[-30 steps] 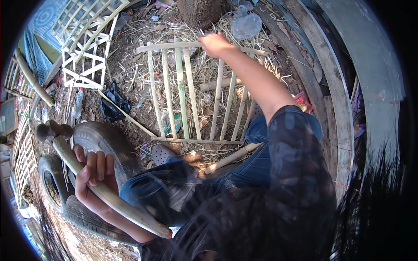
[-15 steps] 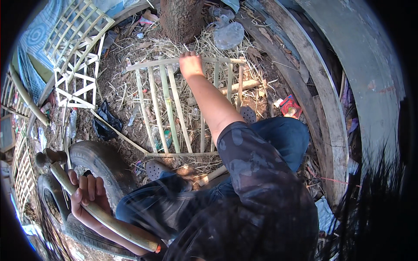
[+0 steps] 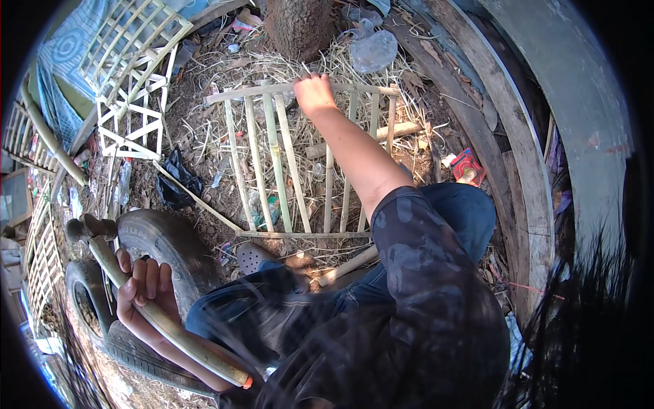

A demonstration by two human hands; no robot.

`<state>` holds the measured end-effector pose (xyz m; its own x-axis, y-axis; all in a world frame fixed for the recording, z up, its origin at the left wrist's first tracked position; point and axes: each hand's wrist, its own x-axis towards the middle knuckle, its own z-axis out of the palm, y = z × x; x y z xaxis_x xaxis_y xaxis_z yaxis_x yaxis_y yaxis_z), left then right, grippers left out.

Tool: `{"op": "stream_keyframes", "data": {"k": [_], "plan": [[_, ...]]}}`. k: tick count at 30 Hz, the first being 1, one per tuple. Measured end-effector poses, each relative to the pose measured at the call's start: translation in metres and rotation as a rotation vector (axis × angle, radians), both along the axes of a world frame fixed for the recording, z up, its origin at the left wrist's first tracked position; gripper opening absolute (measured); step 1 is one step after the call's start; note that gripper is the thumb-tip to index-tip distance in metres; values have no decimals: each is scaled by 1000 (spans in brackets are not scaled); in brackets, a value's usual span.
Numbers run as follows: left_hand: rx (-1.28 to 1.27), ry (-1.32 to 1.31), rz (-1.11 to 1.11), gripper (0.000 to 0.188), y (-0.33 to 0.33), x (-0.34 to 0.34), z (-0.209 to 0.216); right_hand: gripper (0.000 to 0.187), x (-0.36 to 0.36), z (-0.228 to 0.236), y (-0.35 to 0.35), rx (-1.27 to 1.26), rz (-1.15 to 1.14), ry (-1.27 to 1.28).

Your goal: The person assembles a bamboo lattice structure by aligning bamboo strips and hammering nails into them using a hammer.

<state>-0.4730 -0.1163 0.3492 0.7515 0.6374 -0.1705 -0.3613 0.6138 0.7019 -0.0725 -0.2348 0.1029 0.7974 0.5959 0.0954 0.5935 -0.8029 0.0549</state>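
Left hand (image 3: 139, 293): fingers wrapped fully round a pale bamboo-handled hammer (image 3: 160, 313), held over the worn black rubber tyres (image 3: 170, 249). Centre: flat bamboo slat panel (image 3: 300, 160) lying on straw-littered ground; most slats sit between both rails, looks largely assembled. Right hand (image 3: 313, 92): fingers curled over the panel's far rail, gripping. Fastening probably remains; joints too small to tell.
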Motion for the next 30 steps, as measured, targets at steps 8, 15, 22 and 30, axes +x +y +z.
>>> {"op": "stream_keyframes", "data": {"k": [8, 15, 22, 30], "plan": [[-19, -12, 123, 26, 19, -21, -7, 28, -50, 48, -29, 387, 337, -182], [641, 231, 75, 26, 47, -19, -10, 40, -87, 69, -38, 617, 425, -68], [654, 688, 418, 25, 102, -46, -50, 43, -94, 85, -47, 689, 471, -91], [720, 584, 447, 27, 113, -62, -32, 39, -97, 143, -54, 736, 552, -191]]}}
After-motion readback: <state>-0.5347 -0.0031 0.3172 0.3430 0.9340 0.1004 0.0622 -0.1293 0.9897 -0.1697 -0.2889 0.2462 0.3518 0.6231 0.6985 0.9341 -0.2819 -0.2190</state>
